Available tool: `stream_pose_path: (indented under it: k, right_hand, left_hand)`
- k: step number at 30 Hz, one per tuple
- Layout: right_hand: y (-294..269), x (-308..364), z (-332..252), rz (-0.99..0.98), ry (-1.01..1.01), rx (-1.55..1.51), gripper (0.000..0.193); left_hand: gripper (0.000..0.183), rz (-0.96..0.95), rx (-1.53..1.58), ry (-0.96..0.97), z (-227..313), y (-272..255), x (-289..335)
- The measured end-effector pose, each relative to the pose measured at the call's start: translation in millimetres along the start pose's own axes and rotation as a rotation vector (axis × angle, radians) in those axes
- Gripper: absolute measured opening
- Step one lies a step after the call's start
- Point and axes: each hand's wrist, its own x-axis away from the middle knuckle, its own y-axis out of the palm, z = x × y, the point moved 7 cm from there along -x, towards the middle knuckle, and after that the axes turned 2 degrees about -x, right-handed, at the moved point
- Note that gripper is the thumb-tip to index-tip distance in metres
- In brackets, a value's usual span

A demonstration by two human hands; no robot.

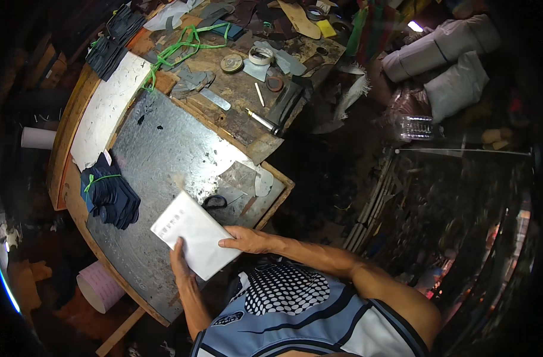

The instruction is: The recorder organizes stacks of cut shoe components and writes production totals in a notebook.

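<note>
Both my hands hold a thick white rectangular packet (195, 235) with faint printing at one corner; whether it is a box or a wrapped stack I cannot tell. It is tilted over the near edge of the metal-topped table (146, 154). My left hand (180, 260) grips its near left side with the thumb on top. At the right edge, my right hand (247, 240) is closed round it, thumb on the upper face. Just beyond the packet lie black scissor-like handles (214, 202), partly hidden. A dark blue bundle of cut pieces (112, 199), tied with green strip, rests to the left.
Beyond the metal top, a cluttered wooden bench (224, 119) carries scraps, tape rolls (260, 56), a metal strip (215, 99) and a pointed tool (263, 121). Grey scraps (238, 177) lie at the table's right corner. Wrapped rolls (441, 47) and sacks stand far right.
</note>
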Motion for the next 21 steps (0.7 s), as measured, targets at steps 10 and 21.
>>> stream_pose_path:
  k: [10,21]
  right_hand:
    - [-29.3,10.9,-43.1,0.261,0.02,0.274,0.033]
    - [-139.6,96.5,-174.9,0.906,-0.228,0.805,0.018]
  left_hand:
    - [0.055,-0.045,-0.01,0.198,60.5,10.5,-67.0]
    - [0.05,-0.139,-0.053,0.21,71.8,49.7,-169.9]
